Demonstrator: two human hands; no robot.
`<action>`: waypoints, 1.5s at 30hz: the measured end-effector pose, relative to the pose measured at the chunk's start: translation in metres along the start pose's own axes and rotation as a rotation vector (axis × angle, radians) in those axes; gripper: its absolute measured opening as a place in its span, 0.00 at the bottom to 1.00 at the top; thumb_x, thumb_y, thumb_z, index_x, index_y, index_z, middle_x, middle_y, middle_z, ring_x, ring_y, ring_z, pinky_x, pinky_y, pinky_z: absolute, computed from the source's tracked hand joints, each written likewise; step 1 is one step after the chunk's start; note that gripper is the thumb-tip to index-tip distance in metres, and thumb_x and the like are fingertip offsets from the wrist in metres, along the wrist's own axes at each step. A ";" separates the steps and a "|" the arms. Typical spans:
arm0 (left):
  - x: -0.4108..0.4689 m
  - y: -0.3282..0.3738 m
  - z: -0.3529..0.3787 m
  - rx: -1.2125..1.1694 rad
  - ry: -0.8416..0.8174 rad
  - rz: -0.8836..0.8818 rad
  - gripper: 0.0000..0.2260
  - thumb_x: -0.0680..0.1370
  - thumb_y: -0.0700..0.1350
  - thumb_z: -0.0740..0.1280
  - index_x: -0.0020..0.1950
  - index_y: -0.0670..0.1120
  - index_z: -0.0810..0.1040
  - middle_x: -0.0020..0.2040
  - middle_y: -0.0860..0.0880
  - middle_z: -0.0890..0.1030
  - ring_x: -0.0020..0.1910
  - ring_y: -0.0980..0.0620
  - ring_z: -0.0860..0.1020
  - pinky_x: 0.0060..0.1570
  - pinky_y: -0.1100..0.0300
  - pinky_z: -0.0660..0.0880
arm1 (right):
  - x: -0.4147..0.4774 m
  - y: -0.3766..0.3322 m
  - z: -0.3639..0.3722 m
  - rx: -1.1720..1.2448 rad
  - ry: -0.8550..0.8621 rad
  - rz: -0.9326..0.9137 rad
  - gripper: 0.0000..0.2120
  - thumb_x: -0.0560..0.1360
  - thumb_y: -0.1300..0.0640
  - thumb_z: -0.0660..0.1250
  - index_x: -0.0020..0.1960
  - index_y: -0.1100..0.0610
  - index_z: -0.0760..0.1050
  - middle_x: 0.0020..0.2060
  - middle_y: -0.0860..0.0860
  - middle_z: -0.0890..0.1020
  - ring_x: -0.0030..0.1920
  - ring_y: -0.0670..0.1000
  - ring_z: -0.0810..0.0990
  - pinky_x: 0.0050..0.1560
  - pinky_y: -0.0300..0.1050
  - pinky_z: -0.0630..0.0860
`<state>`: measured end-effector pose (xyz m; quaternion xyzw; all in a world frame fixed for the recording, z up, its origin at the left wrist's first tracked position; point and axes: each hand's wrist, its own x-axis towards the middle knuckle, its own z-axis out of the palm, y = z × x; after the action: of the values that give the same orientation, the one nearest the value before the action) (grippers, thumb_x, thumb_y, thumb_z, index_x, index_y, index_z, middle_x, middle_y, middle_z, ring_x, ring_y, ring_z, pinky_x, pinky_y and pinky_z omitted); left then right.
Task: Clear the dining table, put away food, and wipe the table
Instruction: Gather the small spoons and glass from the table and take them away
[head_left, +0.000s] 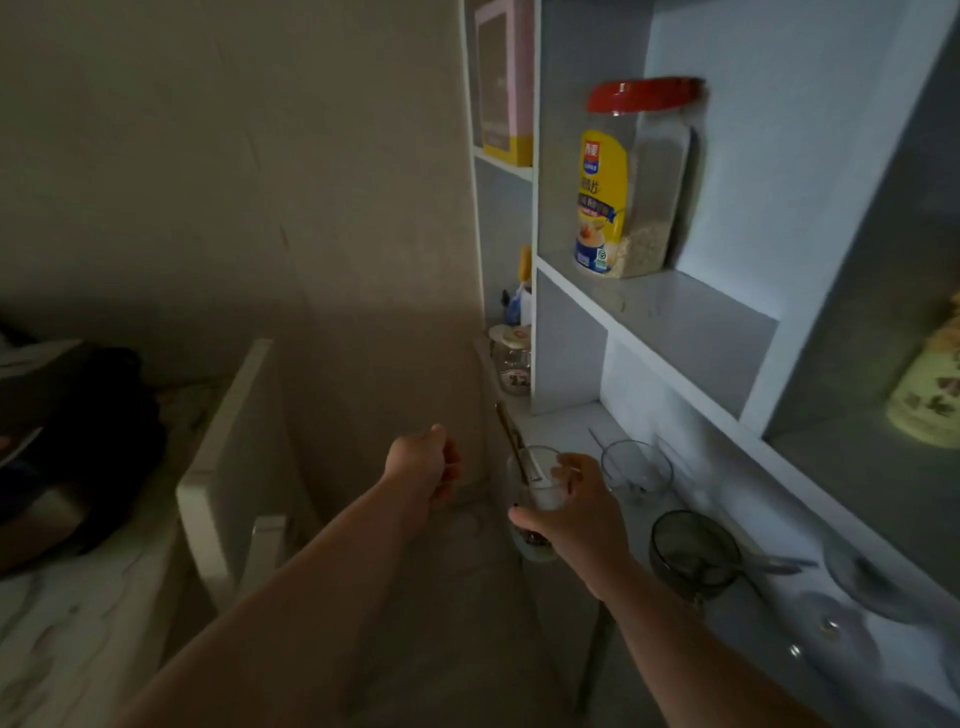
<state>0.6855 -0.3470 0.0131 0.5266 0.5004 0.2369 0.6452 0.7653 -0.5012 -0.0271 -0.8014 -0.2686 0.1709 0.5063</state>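
While the room lies dim and the head view is smeared with motion blur, the right hand (576, 512) has its grip wrapped around a clear glass (540, 499), thumb on the near side and fingers curled round the far side, holding it just off the near edge of the white worktop (727, 467) under the shelving. A spoon (511, 441) with a golden handle stands in the glass and leans up toward the left; the bottom of the glass seems to hold something dark beneath a pale layer, though the blur makes that uncertain. The left hand (423, 465) hangs in the air to the left of the glass, apart from it, its fingers curled loosely inward with nothing visible in its grip. On the worktop to the right of the held glass stands a clear glass bowl (636, 467), and nearer the camera a dark tinted bowl (693, 553) with a utensil resting in it. On the shelf above stands a tall plastic jar (636, 182) with a red lid and yellow label, oats filling only its lower part. A small lidded jar (511, 348) sits in the narrow compartment at the left.
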 end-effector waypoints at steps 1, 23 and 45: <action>0.011 0.002 0.002 0.008 -0.004 -0.005 0.16 0.81 0.47 0.59 0.35 0.44 0.75 0.32 0.47 0.76 0.27 0.51 0.72 0.30 0.62 0.66 | 0.010 0.000 0.003 -0.010 0.009 0.000 0.30 0.61 0.52 0.79 0.54 0.46 0.63 0.39 0.38 0.73 0.40 0.38 0.74 0.38 0.31 0.69; 0.173 0.030 0.096 0.129 -0.177 -0.155 0.15 0.80 0.48 0.60 0.36 0.45 0.75 0.34 0.48 0.77 0.29 0.52 0.72 0.32 0.62 0.64 | 0.239 0.054 0.005 -0.135 0.181 0.224 0.38 0.61 0.56 0.80 0.67 0.57 0.66 0.65 0.54 0.75 0.62 0.55 0.75 0.59 0.47 0.75; 0.196 0.023 0.115 0.134 -0.273 -0.215 0.12 0.81 0.46 0.59 0.39 0.45 0.75 0.33 0.49 0.77 0.28 0.54 0.72 0.30 0.63 0.64 | 0.267 0.080 0.004 -0.210 0.193 0.574 0.46 0.64 0.58 0.76 0.75 0.53 0.54 0.64 0.60 0.74 0.56 0.60 0.78 0.58 0.57 0.76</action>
<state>0.8688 -0.2271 -0.0501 0.5392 0.4764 0.0592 0.6920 0.9962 -0.3644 -0.1018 -0.9049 0.0018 0.2013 0.3749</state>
